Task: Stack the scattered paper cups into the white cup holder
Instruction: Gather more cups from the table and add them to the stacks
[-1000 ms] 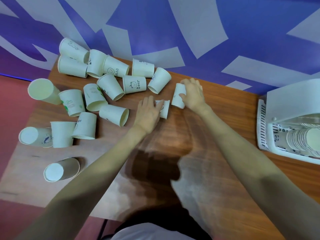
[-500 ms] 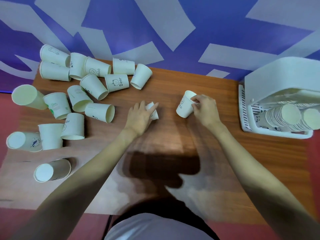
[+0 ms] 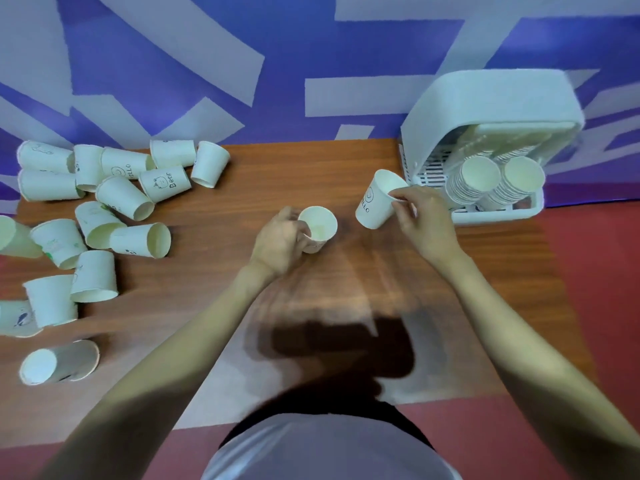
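Both hands have carried cups rightward. Right hand [image 3: 424, 220] pinches the rim of a tilted white paper cup marked HELLO [image 3: 377, 199], just beside the white plastic cup holder [image 3: 485, 109]. Left hand [image 3: 280, 240] curls around an upright plain white paper cup [image 3: 317, 228] above the brown wooden worktop [image 3: 277, 174].

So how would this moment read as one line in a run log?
left hand: holds cup | right hand: pinches HELLO cup rim | cup holder: two stacks | scattered cups: left
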`<state>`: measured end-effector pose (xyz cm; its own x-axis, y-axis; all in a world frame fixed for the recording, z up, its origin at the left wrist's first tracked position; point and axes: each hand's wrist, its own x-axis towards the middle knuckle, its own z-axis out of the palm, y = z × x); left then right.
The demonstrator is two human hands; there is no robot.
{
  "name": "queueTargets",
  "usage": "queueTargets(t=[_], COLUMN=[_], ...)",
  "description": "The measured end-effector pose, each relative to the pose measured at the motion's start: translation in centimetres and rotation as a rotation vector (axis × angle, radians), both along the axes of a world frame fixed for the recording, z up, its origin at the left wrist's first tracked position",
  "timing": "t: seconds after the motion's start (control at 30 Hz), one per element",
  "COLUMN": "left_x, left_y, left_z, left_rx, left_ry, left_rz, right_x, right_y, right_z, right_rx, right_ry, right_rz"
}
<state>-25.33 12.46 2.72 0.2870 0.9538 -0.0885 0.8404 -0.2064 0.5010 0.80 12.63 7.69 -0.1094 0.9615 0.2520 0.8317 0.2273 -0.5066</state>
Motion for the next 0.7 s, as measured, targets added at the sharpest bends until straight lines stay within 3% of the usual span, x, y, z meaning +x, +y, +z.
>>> queueTargets(t=[0.33,0.6,0.7], left_x=[13.4,23.5,26.3], left_y=[0.6,3.7,4.9], left_z=[3.3,9.4,10.1], left_rx=[0.178,0.504,0.534], left_ry=[-0.276,-0.52,-0.52], left_rz=[-0.059,-0.022,-0.045], right_x=[12.6,20.0,21.6], right_y=[-3.6,-2.6,-0.9], right_z=[1.8,3.7,3.8], right_rx=[0.128,0.419,0.477], right_ry=[0.068,0.095,0.093], right_rz=[-0.14,-0.35,-0.391])
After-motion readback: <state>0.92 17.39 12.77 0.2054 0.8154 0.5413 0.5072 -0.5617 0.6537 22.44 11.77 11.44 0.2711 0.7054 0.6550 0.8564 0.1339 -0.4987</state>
